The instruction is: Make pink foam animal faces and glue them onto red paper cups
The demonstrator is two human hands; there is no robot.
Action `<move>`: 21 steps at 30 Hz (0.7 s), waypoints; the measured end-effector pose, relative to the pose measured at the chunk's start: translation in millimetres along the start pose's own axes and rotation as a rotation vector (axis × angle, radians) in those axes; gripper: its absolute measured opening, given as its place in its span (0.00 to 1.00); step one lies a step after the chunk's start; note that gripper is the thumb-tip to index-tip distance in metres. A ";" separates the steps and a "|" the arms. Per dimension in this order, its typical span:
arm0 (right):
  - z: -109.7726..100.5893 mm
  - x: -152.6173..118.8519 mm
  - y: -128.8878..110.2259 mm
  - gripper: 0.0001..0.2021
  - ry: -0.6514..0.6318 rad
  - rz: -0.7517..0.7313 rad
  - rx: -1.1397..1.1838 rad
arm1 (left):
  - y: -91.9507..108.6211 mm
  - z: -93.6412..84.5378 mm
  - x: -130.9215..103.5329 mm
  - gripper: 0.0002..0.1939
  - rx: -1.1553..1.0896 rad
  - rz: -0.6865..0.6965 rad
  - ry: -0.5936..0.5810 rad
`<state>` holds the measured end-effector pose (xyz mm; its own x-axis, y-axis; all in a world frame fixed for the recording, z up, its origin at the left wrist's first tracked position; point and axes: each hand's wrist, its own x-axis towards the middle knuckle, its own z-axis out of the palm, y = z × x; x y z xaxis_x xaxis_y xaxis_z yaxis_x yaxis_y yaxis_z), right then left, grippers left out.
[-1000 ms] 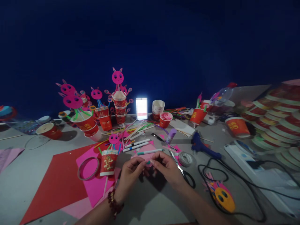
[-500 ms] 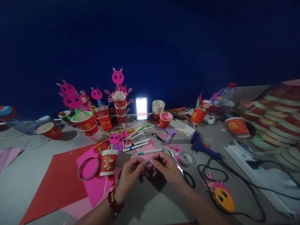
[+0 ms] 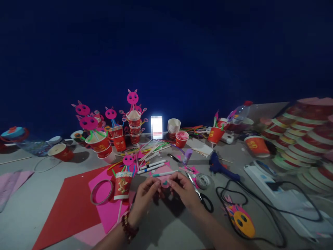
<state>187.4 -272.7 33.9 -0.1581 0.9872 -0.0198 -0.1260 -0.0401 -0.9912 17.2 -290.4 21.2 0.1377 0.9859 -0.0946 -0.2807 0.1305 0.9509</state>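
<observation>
A small pink paper disc [image 3: 165, 184] with a teal patch is held up between my two hands at the front middle of the table. The thumb and fingers of my left hand [image 3: 145, 194] pinch its left side. On the right edge, my right hand [image 3: 186, 192] pinches it the same way. Just beyond the fingertips lies a teal marker [image 3: 165, 174] on a pink paper sheet. Scissors [image 3: 202, 198] with black handles rest beside my right hand. Left of my left hand stands a red paper cup [image 3: 122, 185] with a pink bunny-eared face on it.
A tape roll [image 3: 203, 181], a purple glue stick [image 3: 187, 156] and a blue glue gun [image 3: 221, 168] with a looping black cord lie to the right. At left are red card [image 3: 69, 205] and a tape ring [image 3: 101, 192]. Stacked cups [image 3: 307, 139] rise at far right.
The whole scene sits slightly lower in view, as the head camera has tilted. My left fingertips have drawn back slightly from the disc's middle, and more of the disc shows.
</observation>
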 end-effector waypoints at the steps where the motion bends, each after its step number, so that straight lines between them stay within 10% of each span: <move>1: 0.5 -0.7 -2.9 0.17 0.017 0.002 0.011 | 3.7 0.8 -0.9 0.15 -0.023 0.002 -0.006; 10: 6.0 -18.8 -29.4 0.13 0.041 -0.055 0.074 | 50.8 22.0 -17.2 0.09 0.069 0.068 -0.096; 21: 24.5 -34.0 -30.4 0.13 0.164 -0.042 0.214 | 33.1 44.5 -31.0 0.06 0.037 0.191 0.080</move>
<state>172.7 -308.9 68.0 0.0104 0.9998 -0.0171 -0.3359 -0.0126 -0.9418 46.0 -321.3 68.7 0.0088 0.9978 0.0664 -0.2587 -0.0619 0.9640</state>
